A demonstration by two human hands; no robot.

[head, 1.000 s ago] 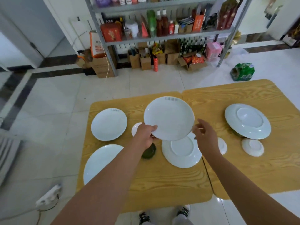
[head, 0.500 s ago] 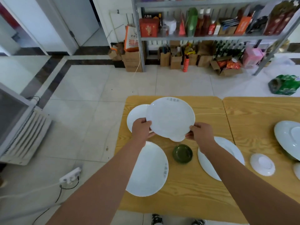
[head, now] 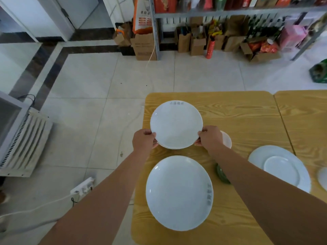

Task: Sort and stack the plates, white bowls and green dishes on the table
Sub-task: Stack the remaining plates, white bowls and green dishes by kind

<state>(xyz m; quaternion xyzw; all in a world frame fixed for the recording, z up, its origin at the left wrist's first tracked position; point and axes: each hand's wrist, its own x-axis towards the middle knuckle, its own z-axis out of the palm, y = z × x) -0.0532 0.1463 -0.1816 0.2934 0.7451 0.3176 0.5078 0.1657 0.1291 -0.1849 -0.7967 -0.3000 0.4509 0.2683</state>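
Both hands hold a white plate [head: 176, 123] by its near rim: my left hand [head: 143, 141] on the left, my right hand [head: 209, 138] on the right. It sits directly over another white plate whose edge [head: 169, 148] peeks out beneath. A larger white plate [head: 178, 192] lies nearer to me. A small white bowl [head: 226, 139] shows behind my right hand. A green dish [head: 222, 175] is mostly hidden by my right forearm. An upside-down white plate [head: 281, 165] lies at the right.
The wooden table [head: 238, 112] ends just left of the plates; a second table [head: 304, 110] adjoins it on the right. Part of a white bowl [head: 323, 175] shows at the right edge. A power strip [head: 82, 187] and a white appliance [head: 24, 138] sit on the floor at left.
The held plate has moved left and down onto the far-left plate. My right hand, free a second ago, now grips its right rim. The view has shifted left.
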